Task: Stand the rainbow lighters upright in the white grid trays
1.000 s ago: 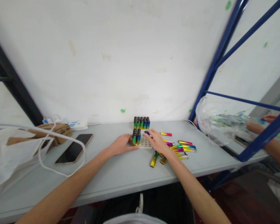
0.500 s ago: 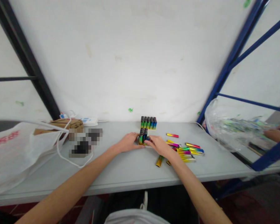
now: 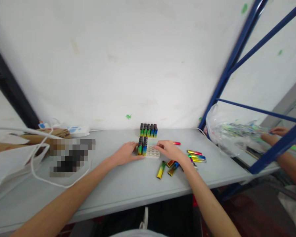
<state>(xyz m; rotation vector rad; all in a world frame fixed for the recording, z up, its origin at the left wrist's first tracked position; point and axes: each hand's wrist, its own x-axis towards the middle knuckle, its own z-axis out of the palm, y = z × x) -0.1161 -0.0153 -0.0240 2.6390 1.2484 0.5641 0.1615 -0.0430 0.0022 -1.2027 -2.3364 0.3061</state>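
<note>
A small white tray (image 3: pixel 152 152) with rows of round holes lies on the table. Lighters (image 3: pixel 142 146) with black tops and shiny green, blue and gold bodies stand upright in its left part. My left hand (image 3: pixel 124 153) grips the tray's left end, thumb along the front and fingers behind the lighters. Over the tray's right end is my right hand (image 3: pixel 169 148), fingers pointing left and slightly apart, with nothing visible in them. Loose shiny lighters (image 3: pixel 160 170) lie to the right, some hidden behind my right forearm.
A block of upright lighters (image 3: pixel 148 130) stands farther back by the wall. A white cable (image 3: pixel 49 182), a white bag (image 3: pixel 2 164) and cardboard (image 3: pixel 56 133) lie at left. Right, beyond a blue frame (image 3: pixel 227 79), are a clear plastic bag (image 3: pixel 219 138) and another person's hands (image 3: pixel 277 135).
My right hand has come away from the standing lighters to the right, baring the tray's holes. The blue lighter it held now stands with the others. The view has shifted right.
</note>
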